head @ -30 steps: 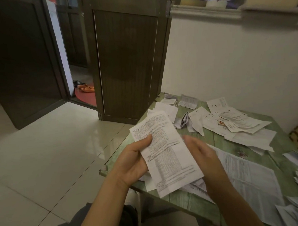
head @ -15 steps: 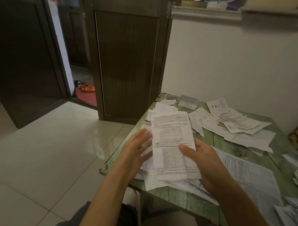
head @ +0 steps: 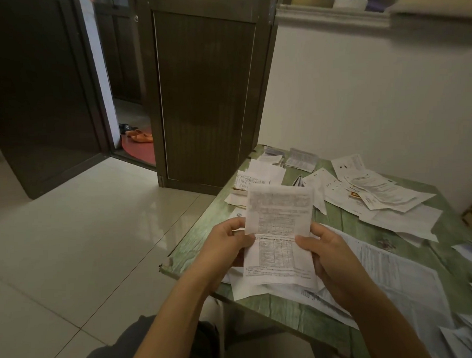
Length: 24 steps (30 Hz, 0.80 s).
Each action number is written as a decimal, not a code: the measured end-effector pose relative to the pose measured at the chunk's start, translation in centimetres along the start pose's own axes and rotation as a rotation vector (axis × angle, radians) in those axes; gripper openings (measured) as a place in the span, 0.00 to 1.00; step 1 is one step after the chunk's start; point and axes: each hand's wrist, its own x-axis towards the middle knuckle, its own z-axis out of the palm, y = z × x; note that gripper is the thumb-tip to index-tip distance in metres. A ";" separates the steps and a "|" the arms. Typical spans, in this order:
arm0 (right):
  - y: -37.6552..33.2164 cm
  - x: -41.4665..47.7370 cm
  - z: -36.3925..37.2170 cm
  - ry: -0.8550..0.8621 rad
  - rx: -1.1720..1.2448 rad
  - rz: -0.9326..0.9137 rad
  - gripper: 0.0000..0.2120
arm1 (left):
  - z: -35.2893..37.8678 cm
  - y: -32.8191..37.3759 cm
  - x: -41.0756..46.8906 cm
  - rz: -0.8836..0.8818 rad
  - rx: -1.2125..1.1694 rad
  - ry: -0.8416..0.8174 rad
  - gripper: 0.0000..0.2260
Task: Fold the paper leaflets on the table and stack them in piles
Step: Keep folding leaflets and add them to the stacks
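Orange slippers [head: 141, 136] beyond dark door [head: 207, 99]

Leaflet [head: 279, 231] held above the table's [head: 303, 314] near edge, left hand [head: 227, 247] on its left side, right hand [head: 330, 258] on its right, loose papers [head: 379, 197] scattered behind, door [head: 207, 99] beyond the far-left corner.

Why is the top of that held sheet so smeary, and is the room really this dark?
Head view: the upper flap of the leaflet, above where the left hand and right hand pinch it, is smeared, likely motion blur; lower print is sharper. Head view: dim light, dark doors, soft glare on the floor tiles.
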 end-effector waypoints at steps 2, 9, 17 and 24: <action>0.0 0.0 -0.1 0.014 -0.043 -0.011 0.14 | -0.1 0.1 0.1 -0.009 -0.016 0.010 0.10; -0.2 -0.2 0.1 -0.039 -0.015 -0.135 0.17 | 0.5 0.1 0.2 -0.164 -0.112 -0.065 0.13; 0.2 0.0 0.6 0.042 -0.001 -0.108 0.13 | 0.3 -0.6 0.3 -0.036 0.010 0.033 0.06; 0.4 -0.6 0.9 -0.030 -0.088 -0.044 0.07 | 0.4 -0.6 0.4 0.051 -0.067 0.082 0.03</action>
